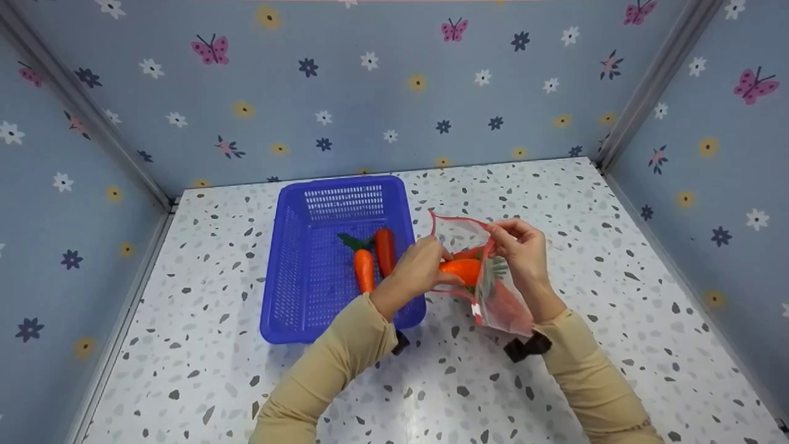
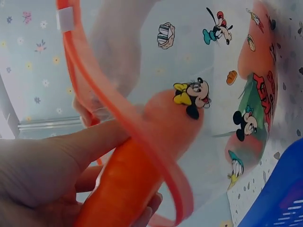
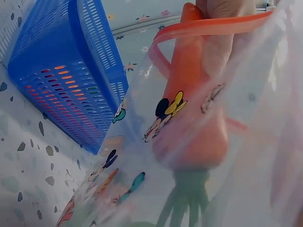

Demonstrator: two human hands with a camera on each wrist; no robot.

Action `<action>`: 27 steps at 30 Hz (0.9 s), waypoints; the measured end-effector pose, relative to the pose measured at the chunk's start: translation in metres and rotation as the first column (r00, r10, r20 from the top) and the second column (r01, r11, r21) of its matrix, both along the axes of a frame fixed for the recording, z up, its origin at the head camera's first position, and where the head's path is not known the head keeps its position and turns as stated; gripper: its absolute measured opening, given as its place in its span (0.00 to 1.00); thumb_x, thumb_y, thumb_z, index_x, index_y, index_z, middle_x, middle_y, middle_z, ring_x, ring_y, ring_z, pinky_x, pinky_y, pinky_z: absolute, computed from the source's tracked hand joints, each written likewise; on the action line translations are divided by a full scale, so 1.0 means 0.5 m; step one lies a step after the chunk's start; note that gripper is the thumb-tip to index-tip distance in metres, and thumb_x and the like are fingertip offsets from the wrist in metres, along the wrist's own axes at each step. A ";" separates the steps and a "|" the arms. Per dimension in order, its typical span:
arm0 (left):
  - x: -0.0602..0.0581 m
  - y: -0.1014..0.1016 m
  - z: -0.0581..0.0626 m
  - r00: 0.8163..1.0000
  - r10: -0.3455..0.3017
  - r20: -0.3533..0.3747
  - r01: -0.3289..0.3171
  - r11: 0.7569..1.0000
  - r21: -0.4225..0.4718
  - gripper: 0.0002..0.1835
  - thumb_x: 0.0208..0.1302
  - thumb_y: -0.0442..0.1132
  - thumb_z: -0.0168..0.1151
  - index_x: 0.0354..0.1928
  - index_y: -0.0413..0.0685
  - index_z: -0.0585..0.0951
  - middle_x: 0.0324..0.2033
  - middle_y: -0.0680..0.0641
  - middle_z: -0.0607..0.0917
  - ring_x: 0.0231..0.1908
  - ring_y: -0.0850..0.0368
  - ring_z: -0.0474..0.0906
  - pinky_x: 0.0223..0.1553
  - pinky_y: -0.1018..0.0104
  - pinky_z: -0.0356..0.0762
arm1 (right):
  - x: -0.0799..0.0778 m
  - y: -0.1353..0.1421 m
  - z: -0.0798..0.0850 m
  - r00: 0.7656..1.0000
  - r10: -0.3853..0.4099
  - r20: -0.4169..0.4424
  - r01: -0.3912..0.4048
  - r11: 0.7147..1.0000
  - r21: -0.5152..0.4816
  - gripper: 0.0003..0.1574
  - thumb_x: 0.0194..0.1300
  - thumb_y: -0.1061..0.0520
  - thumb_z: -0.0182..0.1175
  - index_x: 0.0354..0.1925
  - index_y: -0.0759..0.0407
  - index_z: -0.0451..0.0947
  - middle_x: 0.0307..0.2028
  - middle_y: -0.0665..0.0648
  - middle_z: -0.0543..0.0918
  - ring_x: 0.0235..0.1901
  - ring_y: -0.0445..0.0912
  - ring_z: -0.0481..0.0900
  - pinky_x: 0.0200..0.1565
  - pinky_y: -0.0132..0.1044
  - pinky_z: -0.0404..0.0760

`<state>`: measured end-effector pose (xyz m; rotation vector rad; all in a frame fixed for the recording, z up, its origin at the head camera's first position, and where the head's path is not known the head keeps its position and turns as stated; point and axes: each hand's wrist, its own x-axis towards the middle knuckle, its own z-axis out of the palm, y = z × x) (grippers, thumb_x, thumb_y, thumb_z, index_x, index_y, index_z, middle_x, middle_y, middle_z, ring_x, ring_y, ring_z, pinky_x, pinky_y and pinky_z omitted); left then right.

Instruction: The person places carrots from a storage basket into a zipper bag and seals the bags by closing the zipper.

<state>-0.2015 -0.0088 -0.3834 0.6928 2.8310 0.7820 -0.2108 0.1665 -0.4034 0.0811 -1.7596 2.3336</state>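
Observation:
In the head view my left hand grips an orange carrot and holds it through the mouth of a clear zip bag. The bag has red edging and cartoon prints. My right hand pinches the bag's red rim on the right side. Through the plastic in the right wrist view, the carrot's green top points into the bag. Another orange vegetable lies deeper inside, blurred by the film in the left wrist view.
Left of the bag stands a blue perforated basket. Inside it lie a carrot with a green top and a darker red vegetable, partly hidden by my left arm. Patterned walls enclose the speckled table.

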 end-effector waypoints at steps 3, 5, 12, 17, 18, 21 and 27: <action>-0.006 0.012 -0.007 0.993 -0.098 -0.058 0.095 0.994 -0.055 0.22 0.42 0.53 0.69 0.33 0.42 0.84 0.26 0.49 0.75 0.28 0.57 0.68 0.28 0.72 0.66 | -0.001 -0.001 0.001 1.000 0.010 -0.006 -0.010 1.000 -0.022 0.06 0.56 0.70 0.56 0.26 0.64 0.78 0.19 0.57 0.76 0.13 0.43 0.71 0.17 0.30 0.74; -0.011 0.018 -0.013 0.982 -0.166 -0.088 0.158 0.983 -0.092 0.22 0.41 0.55 0.68 0.31 0.43 0.85 0.25 0.49 0.74 0.27 0.58 0.67 0.28 0.72 0.65 | -0.002 -0.001 0.002 1.000 0.010 -0.007 -0.010 1.000 -0.028 0.06 0.56 0.70 0.57 0.26 0.63 0.78 0.19 0.57 0.76 0.14 0.43 0.72 0.18 0.30 0.74; -0.021 0.024 -0.021 0.964 -0.221 -0.150 0.206 0.973 -0.108 0.15 0.47 0.49 0.68 0.32 0.45 0.85 0.28 0.50 0.78 0.29 0.59 0.72 0.30 0.71 0.69 | -0.005 -0.001 0.002 1.000 -0.019 -0.022 0.019 1.000 -0.022 0.03 0.55 0.70 0.57 0.27 0.68 0.77 0.18 0.57 0.76 0.14 0.43 0.73 0.18 0.31 0.75; -0.020 0.018 -0.020 0.965 -0.156 -0.211 0.161 0.987 0.010 0.09 0.53 0.42 0.64 0.33 0.44 0.84 0.29 0.49 0.79 0.30 0.59 0.73 0.33 0.72 0.71 | -0.005 0.001 0.001 0.999 -0.035 -0.010 0.035 0.999 -0.010 0.04 0.56 0.69 0.58 0.29 0.73 0.75 0.17 0.57 0.76 0.14 0.43 0.73 0.18 0.31 0.75; -0.018 0.015 -0.020 0.965 -0.139 -0.224 0.153 0.987 0.046 0.09 0.54 0.41 0.63 0.34 0.44 0.84 0.29 0.49 0.80 0.30 0.59 0.74 0.33 0.73 0.72 | -0.005 0.002 0.001 0.999 -0.038 -0.010 0.038 0.999 -0.016 0.05 0.56 0.69 0.58 0.29 0.74 0.75 0.17 0.57 0.76 0.14 0.43 0.73 0.18 0.31 0.75; -0.015 0.001 -0.024 0.960 -0.081 -0.266 0.128 0.978 0.164 0.09 0.57 0.39 0.60 0.35 0.42 0.83 0.29 0.48 0.79 0.31 0.58 0.75 0.35 0.74 0.72 | -0.007 0.005 -0.001 0.999 -0.043 -0.031 0.042 0.999 -0.016 0.09 0.55 0.68 0.59 0.30 0.77 0.73 0.18 0.58 0.76 0.14 0.43 0.73 0.19 0.32 0.76; -0.013 -0.037 -0.038 0.925 0.076 -0.373 0.066 0.933 0.354 0.08 0.58 0.39 0.59 0.33 0.42 0.83 0.27 0.49 0.77 0.29 0.60 0.74 0.34 0.75 0.73 | -0.024 0.025 -0.026 0.994 -0.003 -0.113 -0.004 0.998 -0.063 0.13 0.52 0.62 0.63 0.31 0.74 0.75 0.21 0.61 0.76 0.16 0.45 0.74 0.19 0.33 0.76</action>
